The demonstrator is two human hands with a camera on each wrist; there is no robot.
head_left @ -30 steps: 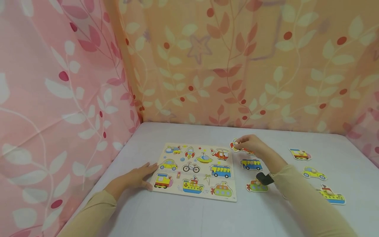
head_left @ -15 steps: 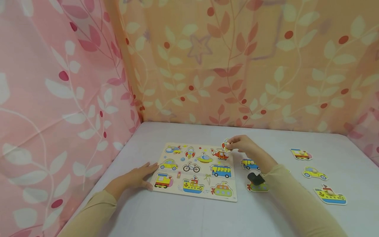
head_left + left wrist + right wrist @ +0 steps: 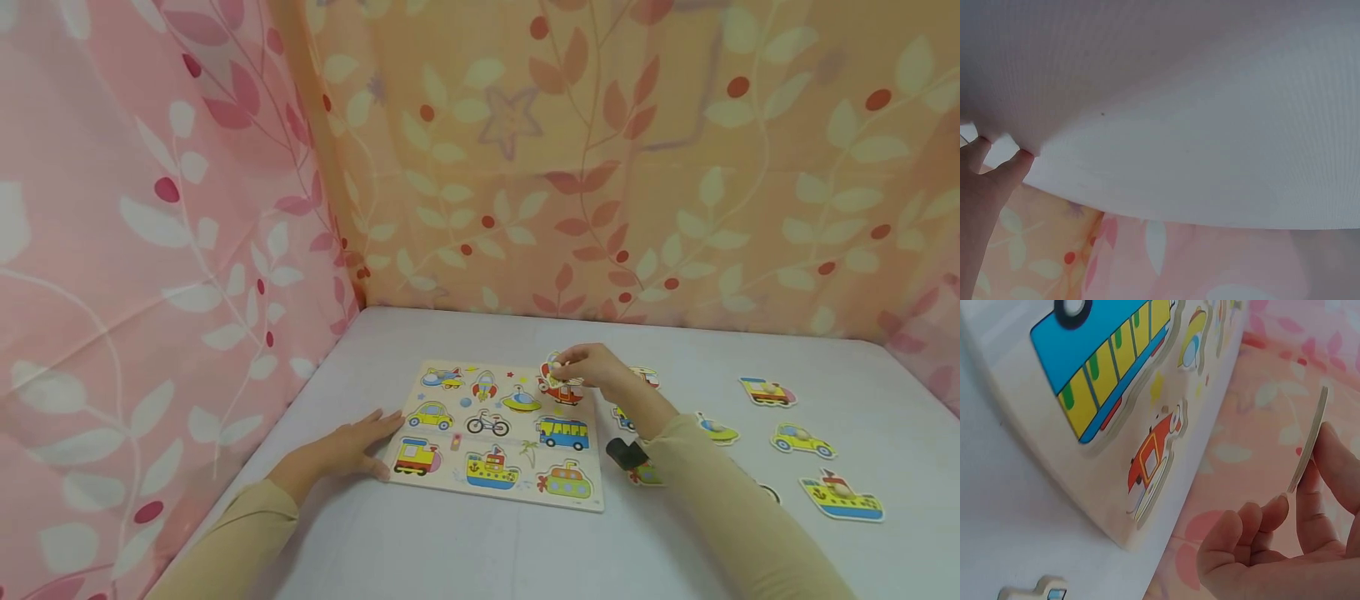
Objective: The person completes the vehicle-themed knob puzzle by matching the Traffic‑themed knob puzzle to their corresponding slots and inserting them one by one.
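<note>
Right hand (image 3: 598, 369) pinches, apparently, a rocket piece (image 3: 552, 363).

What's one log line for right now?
right hand: pinches puzzle piece, raised off board; left hand: at board's left edge; yellow car piece: on table
</note>
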